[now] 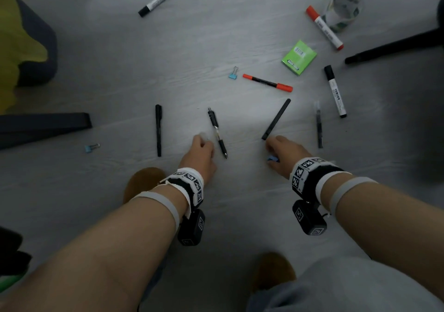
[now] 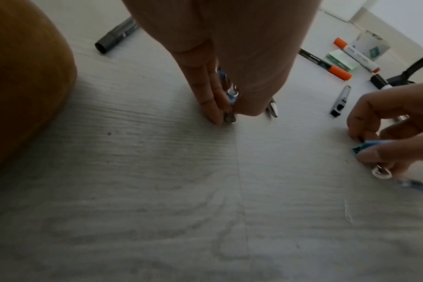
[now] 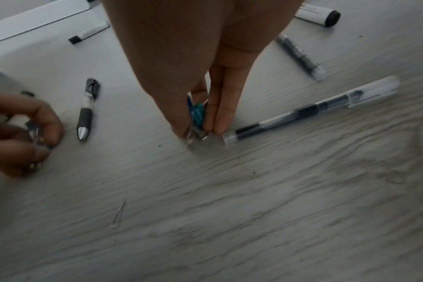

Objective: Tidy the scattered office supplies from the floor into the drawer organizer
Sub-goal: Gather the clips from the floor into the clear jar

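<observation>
Binder clips were being gathered off the grey wood-look floor, one pinched in each hand
Left hand closed its fingertips on a blue clip; right hand pinched another blue binder clip. Best lift straight up with a firm grip on the bodies, not the wire loops. A retractable pen lay between the hands, a black stick pen just beside the right; the organizer was not in view

Clips in left hand mostly hidden by fingers, marker cut off behind hand, printed labels unreadable
</observation>
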`<state>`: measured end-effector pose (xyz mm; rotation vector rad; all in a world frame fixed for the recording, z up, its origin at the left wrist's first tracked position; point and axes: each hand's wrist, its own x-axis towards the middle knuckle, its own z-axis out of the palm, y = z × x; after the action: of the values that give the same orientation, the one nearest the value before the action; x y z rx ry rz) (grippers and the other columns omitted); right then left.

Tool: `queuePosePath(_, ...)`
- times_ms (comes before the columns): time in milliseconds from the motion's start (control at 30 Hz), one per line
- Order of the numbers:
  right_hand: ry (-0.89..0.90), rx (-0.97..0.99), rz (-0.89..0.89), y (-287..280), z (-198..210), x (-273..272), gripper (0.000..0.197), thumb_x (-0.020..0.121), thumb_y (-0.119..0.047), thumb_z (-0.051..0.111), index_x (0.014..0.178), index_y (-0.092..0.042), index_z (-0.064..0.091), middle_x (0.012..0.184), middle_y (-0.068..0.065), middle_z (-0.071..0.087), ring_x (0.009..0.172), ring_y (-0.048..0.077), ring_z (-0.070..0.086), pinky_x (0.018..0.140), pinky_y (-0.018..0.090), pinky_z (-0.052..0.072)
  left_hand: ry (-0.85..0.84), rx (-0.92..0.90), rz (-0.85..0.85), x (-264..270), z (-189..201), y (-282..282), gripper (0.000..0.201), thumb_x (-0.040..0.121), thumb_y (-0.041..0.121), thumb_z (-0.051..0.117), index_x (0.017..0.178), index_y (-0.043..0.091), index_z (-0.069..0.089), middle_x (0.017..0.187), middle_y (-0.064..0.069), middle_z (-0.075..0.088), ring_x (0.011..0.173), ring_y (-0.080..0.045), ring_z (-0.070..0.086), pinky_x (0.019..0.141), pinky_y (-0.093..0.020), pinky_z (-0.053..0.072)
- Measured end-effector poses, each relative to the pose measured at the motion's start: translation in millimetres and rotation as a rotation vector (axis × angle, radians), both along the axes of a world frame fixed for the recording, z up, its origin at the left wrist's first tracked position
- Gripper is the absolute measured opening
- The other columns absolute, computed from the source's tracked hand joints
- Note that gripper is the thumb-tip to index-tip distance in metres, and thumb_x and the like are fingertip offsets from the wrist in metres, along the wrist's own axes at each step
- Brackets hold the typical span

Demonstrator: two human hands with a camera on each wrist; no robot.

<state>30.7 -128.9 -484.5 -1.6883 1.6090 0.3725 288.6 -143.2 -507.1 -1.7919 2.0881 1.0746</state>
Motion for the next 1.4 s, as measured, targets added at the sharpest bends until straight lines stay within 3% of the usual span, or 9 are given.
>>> queuePosePath(200, 0.062, 0.019, 0.116, -16, 4, 19, 0.015, 0.086, -0.020, 0.058, 0.093, -0.014, 0.047, 0.099, 0.007, 0.049, 0.082, 0.031, 0.056, 0.070, 0.033, 0.045, 0.006, -0.021, 0.050, 14, 6, -26, 0.020, 0.081, 0.011, 0.058, 0.095, 0.012, 0.044, 0.095, -0.002, 0.042, 0.080, -0.024, 0.047, 0.066, -0.029, 0.035)
queuePosePath(433, -0.068, 0.043, 0.084, -63, 26, 51, 0.012, 0.074, -0.026, 0.071, 0.075, -0.018, 0.062, 0.078, -0.001, 0.067, 0.076, 0.021, 0.065, 0.067, 0.025, 0.048, 0.100, 0.032, 0.680, 83, 35, -72, 0.017, 0.083, 0.023, 0.062, 0.088, 0.013, 0.075, 0.082, -0.005, 0.074, 0.078, -0.025, 0.069, 0.075, -0.028, 0.056)
queuePosePath(567, -0.180, 0.096, -0.113, -99, 32, 81, 0.005, 0.076, -0.016, 0.070, 0.071, -0.014, 0.069, 0.058, -0.002, 0.071, 0.048, 0.006, 0.067, 0.051, 0.015, 0.049, 0.063, 0.049, 0.899, 160, 42, -95, 0.028, 0.089, 0.016, 0.052, 0.071, 0.012, 0.073, 0.096, -0.016, 0.074, 0.093, -0.033, 0.069, 0.084, -0.036, 0.055)
queuePosePath(700, -0.338, 0.132, -0.272, -126, 32, 119, 0.008, 0.081, -0.001, 0.068, 0.074, -0.005, 0.066, 0.062, 0.014, 0.068, 0.041, 0.007, 0.064, 0.045, 0.019, 0.054, -0.029, 0.161, 1.110, 227, 30, -92, 0.031, 0.099, 0.007, 0.042, 0.121, 0.000, 0.062, 0.130, -0.020, 0.060, 0.120, -0.037, 0.056, 0.099, -0.037, 0.045)
queuePosePath(800, -0.418, 0.133, -0.323, -135, 22, 140, 0.008, 0.082, 0.001, 0.068, 0.075, -0.002, 0.066, 0.064, 0.015, 0.068, 0.050, 0.014, 0.068, 0.052, 0.027, 0.059, -0.111, 0.145, 1.119, 249, 13, -80, 0.059, 0.092, 0.037, 0.050, 0.137, -0.002, 0.046, 0.134, -0.020, 0.057, 0.121, -0.039, 0.055, 0.101, -0.043, 0.045)
queuePosePath(900, -0.466, 0.157, -0.358, -131, 17, 153, 0.006, 0.085, -0.002, 0.069, 0.080, 0.001, 0.067, 0.066, 0.015, 0.067, 0.055, 0.020, 0.068, 0.056, 0.030, 0.060, -0.133, 0.212, 1.141, 252, -7, -72, 0.098, 0.084, 0.056, 0.055, 0.153, 0.002, 0.011, 0.157, -0.017, 0.031, 0.135, -0.040, 0.042, 0.111, -0.049, 0.035)
queuePosePath(966, -0.483, 0.170, -0.363, -124, 13, 157, 0.006, 0.085, -0.001, 0.069, 0.081, 0.002, 0.066, 0.065, 0.014, 0.066, 0.053, 0.016, 0.067, 0.052, 0.026, 0.058, -0.157, 0.186, 1.162, 247, -14, -70, 0.095, 0.086, 0.052, 0.056, 0.152, 0.003, 0.010, 0.157, -0.018, 0.028, 0.134, -0.042, 0.042, 0.108, -0.053, 0.039)
queuePosePath(1133, -0.457, 0.154, -0.345, -119, 10, 161, 0.007, 0.085, -0.003, 0.070, 0.079, 0.000, 0.067, 0.063, 0.012, 0.069, 0.055, 0.019, 0.069, 0.056, 0.030, 0.060, -0.139, 0.105, 1.119, 234, -6, -61, 0.053, 0.093, 0.019, 0.052, 0.138, -0.002, 0.035, 0.129, -0.025, 0.055, 0.112, -0.041, 0.061, 0.092, -0.045, 0.054)
queuePosePath(1400, -0.539, 0.125, -0.398, -124, 25, 174, 0.008, 0.086, -0.004, 0.069, 0.083, 0.003, 0.066, 0.071, 0.017, 0.069, 0.061, 0.024, 0.070, 0.062, 0.035, 0.061, -0.143, 0.050, 1.192, 221, 7, -60, 0.046, 0.092, 0.025, 0.050, 0.128, -0.002, 0.039, 0.126, -0.024, 0.056, 0.113, -0.039, 0.057, 0.095, -0.038, 0.044)
